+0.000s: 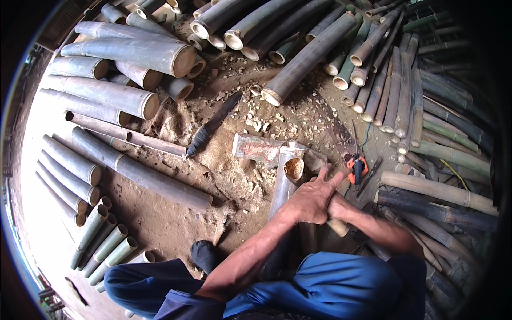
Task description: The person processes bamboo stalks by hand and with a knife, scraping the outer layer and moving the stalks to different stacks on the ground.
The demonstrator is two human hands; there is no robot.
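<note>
My left hand (312, 201) reaches in from the lower left, with some fingers stretched toward the upper right. It overlaps my right hand (341, 205), whose fingers are mostly hidden. Beside the left wrist stands a bamboo tube (284, 184), tilted, its cut mouth facing up. A pale, short wooden end (337, 228) sticks out below the hands; whether one of them grips it is unclear. Just beyond the fingers lies a tool with an orange and black handle (357, 169) and a thin pointed blade. A whitish piece with red marks (257, 147) lies behind the tube.
A long dark blade with a wrapped grip (200, 140) lies left of centre among wood chips (266, 120). Thick bamboo poles (128, 50) are stacked at far left, and more poles (400, 96) at right. One long bamboo pole (154, 178) lies near my left knee (144, 282).
</note>
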